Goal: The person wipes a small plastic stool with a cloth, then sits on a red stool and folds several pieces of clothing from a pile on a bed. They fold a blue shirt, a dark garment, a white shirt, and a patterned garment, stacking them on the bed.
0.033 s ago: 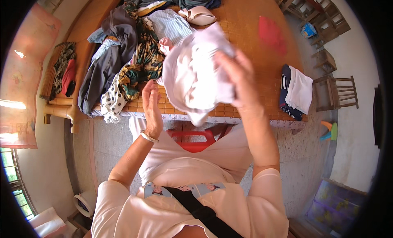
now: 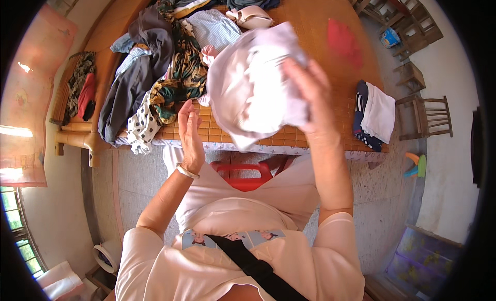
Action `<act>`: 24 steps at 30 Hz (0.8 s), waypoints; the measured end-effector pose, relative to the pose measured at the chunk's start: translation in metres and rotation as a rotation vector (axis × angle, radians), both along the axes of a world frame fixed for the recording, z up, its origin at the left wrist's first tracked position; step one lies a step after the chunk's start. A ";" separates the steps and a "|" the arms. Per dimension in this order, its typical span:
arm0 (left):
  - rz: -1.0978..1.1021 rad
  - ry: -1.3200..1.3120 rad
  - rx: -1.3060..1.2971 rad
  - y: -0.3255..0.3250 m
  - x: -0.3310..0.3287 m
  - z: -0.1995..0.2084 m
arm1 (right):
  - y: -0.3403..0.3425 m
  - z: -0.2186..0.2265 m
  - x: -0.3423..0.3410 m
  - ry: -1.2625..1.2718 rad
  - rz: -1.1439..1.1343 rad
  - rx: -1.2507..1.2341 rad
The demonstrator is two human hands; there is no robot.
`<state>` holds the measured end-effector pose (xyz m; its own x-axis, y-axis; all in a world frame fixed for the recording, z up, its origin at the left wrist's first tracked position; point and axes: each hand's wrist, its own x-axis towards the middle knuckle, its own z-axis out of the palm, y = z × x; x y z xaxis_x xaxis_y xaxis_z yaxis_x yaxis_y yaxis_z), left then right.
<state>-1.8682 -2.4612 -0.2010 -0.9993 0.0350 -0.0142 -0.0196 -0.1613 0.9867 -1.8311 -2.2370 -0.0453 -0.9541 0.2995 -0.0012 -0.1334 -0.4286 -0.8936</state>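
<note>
A pale lilac and white garment (image 2: 258,84) hangs over the near part of the bed, its lit folds washed out to white; I cannot tell its exact kind. At its right edge, my right hand (image 2: 310,94) grips it, the fingers slightly blurred. My left hand (image 2: 190,140) is held up to the left of the garment, apart from it, with fingers stretched and nothing in them. Beyond the left hand lies a heap of clothes: a dark green patterned garment (image 2: 178,102), a white polka-dot cloth (image 2: 142,129) and dark grey trousers (image 2: 124,94).
A brown tiled mat (image 2: 320,21) covers the bed. A beige bra (image 2: 251,16) and a striped shirt (image 2: 214,29) lie at the back. On the right are a red cloth (image 2: 344,42) and folded white clothing (image 2: 380,110). A wooden chair (image 2: 426,117) stands beyond.
My right hand has shifted a little up and to the right, carrying the lilac garment with it. My left hand stays nearly where it was.
</note>
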 end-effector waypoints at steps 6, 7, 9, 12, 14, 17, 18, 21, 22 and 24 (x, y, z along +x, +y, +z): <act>0.023 -0.080 0.030 -0.009 0.000 -0.019 | 0.079 -0.070 0.016 -0.016 -0.198 -0.150; 0.008 -0.089 0.036 -0.009 0.000 -0.024 | 0.102 -0.103 0.024 -0.089 -0.207 -0.135; -0.045 -0.121 0.021 -0.006 0.000 -0.031 | 0.144 -0.173 0.044 -0.241 -0.228 -0.105; -0.096 -0.194 -0.010 -0.004 0.003 -0.043 | 0.178 -0.248 0.072 -0.433 -0.328 -0.023; -0.115 -0.207 0.006 -0.002 0.006 -0.046 | 0.181 -0.258 0.078 -0.420 -0.357 -0.009; -0.136 -0.229 -0.005 0.000 0.010 -0.045 | 0.172 -0.237 0.073 -0.408 -0.356 0.092; -0.142 -0.237 -0.014 0.000 0.011 -0.045 | 0.160 -0.218 0.067 -0.406 -0.351 0.135; -0.154 -0.239 -0.027 0.001 0.013 -0.049 | 0.128 -0.182 0.046 -0.337 -0.311 0.268; -0.155 -0.242 -0.024 0.000 0.015 -0.050 | 0.109 -0.160 0.039 -0.407 -0.247 0.293; -0.164 -0.242 -0.018 0.001 0.019 -0.050 | 0.082 -0.137 0.028 -0.484 -0.120 0.295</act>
<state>-1.8494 -2.4606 -0.2507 -0.9479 0.1930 -0.2535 -0.2791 -0.1188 0.9529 -1.8035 -2.1548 -0.1818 -0.8251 0.4590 -0.3294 0.2883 -0.1593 -0.9442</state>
